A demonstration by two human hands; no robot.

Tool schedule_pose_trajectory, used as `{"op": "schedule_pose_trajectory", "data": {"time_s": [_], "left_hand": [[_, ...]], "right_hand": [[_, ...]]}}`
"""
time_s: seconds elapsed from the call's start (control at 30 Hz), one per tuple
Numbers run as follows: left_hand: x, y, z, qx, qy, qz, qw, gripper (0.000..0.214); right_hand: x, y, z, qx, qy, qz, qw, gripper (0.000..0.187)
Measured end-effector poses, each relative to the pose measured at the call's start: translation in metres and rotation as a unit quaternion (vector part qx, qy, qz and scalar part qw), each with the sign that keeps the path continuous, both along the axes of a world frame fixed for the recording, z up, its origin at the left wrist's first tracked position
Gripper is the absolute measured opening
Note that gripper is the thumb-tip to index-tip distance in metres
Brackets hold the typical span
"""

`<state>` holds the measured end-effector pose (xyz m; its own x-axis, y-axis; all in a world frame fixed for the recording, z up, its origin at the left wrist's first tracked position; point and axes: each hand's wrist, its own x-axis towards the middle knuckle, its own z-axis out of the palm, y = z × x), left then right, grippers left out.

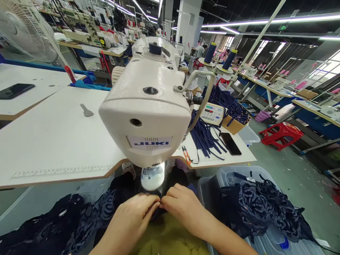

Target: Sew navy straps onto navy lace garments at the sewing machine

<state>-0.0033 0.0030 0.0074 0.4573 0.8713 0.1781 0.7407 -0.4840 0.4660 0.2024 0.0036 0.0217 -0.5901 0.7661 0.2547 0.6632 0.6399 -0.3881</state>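
Note:
My left hand [134, 214] and my right hand [184, 207] meet just below the head of a white JUKI sewing machine [146, 117]. Both have thumb and fingers pinched together on dark navy fabric [156, 213], of which only a little shows between them. The fingertips nearly touch, and the exact edge they grip is hidden. Right above them is the machine's lit, shiny metal plate [152, 177]. Patterned navy garments [90, 212] lie to the left of my left hand.
Orange thread snips [186, 154], navy straps [204, 136], a phone [231, 143] and the control panel [211, 114] are on the right of the white table [66, 141]. More navy garments [262, 205] rest on plastic bins at right. A red stool [281, 134] stands beyond.

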Motion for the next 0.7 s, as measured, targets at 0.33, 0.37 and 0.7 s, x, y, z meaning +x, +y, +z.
{"op": "schedule_pose_trajectory", "data": {"time_s": [0.33,0.37,0.7], "left_hand": [[0.002,0.005,-0.025,-0.221,-0.215,0.013,0.951,0.038],[0.005,0.005,-0.024,-0.248,-0.241,0.021,0.938,0.038],[0.005,0.003,-0.01,-0.275,-0.233,0.062,0.931,0.033]], "right_hand": [[-0.02,0.007,-0.037,-0.462,0.527,-0.156,0.696,0.034],[-0.024,0.005,-0.04,-0.461,0.544,-0.15,0.685,0.033],[-0.013,-0.006,-0.05,-0.222,0.318,-0.08,0.918,0.036]]}}
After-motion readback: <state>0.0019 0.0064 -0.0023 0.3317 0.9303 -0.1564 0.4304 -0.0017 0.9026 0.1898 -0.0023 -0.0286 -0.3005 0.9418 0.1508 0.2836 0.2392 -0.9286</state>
